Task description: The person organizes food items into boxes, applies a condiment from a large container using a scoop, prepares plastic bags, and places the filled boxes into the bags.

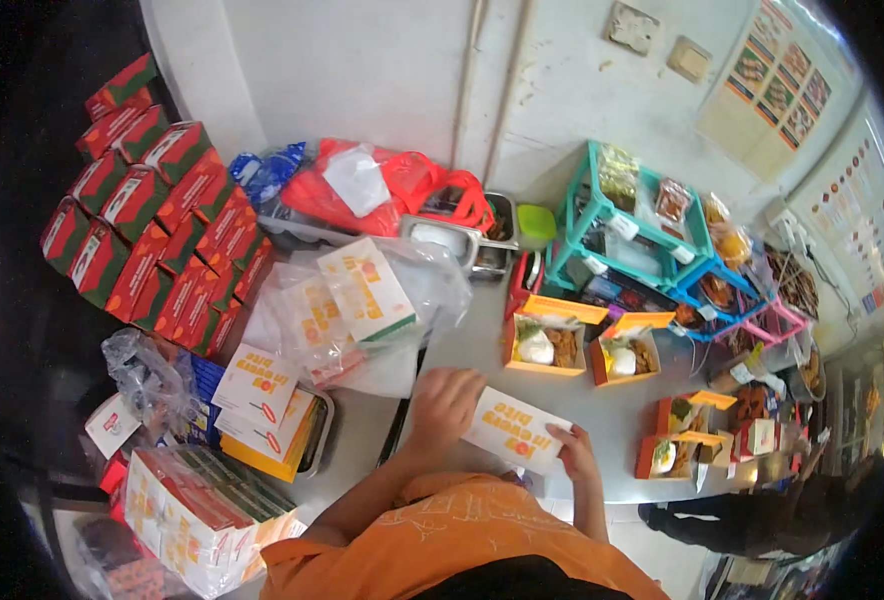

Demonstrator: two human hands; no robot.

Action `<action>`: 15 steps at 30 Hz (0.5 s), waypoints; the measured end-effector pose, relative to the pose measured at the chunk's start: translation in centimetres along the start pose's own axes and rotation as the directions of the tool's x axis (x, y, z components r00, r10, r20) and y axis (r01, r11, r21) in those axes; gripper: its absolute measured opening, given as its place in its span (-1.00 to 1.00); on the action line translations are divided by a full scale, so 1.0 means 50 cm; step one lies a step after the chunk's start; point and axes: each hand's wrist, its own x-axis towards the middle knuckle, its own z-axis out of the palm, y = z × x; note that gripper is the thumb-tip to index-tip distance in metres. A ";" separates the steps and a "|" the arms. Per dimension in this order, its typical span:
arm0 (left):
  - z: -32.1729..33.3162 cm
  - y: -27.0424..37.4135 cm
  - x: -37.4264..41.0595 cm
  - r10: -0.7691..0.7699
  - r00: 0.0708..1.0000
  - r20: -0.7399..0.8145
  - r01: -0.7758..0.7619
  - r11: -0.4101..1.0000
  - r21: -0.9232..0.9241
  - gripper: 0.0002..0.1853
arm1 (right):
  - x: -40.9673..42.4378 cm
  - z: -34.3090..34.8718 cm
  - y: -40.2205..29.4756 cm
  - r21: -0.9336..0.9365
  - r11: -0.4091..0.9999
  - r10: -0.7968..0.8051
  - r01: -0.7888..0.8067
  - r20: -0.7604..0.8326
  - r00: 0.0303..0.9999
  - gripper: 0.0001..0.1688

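Observation:
A white printed piece of flat cardboard [515,429] is held over the steel worktop, its right end gripped between the thumb and fingers of my right hand [575,448]. My left hand [448,405] is at its left end, blurred, with the fingers bent; whether they touch the cardboard cannot be told. Similar white printed pieces [256,384] lie to the left on orange ones in a metal tray [323,431]. More white printed cardboard [367,289] rests on clear plastic wrap behind them. Beyond my right hand stand open orange boxes [588,362] with rice and browned food inside.
Red and green boxes [179,247] are stacked high at the left. A plastic-wrapped bundle of cartons [186,517] stands at the lower left. Teal baskets [682,281], steel containers [442,238] and a red bag [337,196] line the wall. A person in dark clothes [772,517] is at the right.

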 end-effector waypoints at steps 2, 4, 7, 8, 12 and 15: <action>-0.111 0.005 0.054 -0.146 0.961 -0.236 0.219 0.921 0.322 -0.66 | -0.026 0.010 -0.068 0.043 0.991 -0.131 0.130 0.016 0.991 -0.41; -0.187 -0.031 0.142 -0.211 0.879 -0.428 0.443 0.693 0.568 -0.58 | -0.038 0.079 -0.186 0.188 0.952 -0.253 0.241 0.047 0.966 -0.36; -0.240 -0.192 0.090 -0.514 0.843 -0.156 0.517 0.699 0.494 -0.43 | -0.056 0.210 -0.345 0.301 0.826 -0.516 0.477 0.063 0.854 -0.40; -0.239 -0.238 0.071 -0.615 0.788 -0.001 0.571 0.731 0.373 -0.39 | -0.048 0.247 -0.376 0.251 0.792 -0.593 0.556 0.101 0.799 -0.40; -0.333 -0.188 0.145 -0.664 0.740 0.104 0.548 0.507 -0.666 -0.28 | -0.043 0.432 -0.442 -0.164 0.654 -0.673 0.738 0.320 0.667 -0.40; -0.394 -0.099 0.197 -0.656 0.755 -0.013 0.384 0.457 -0.803 -0.21 | -0.042 0.575 -0.422 -0.605 0.415 -0.531 0.680 0.445 0.721 -0.48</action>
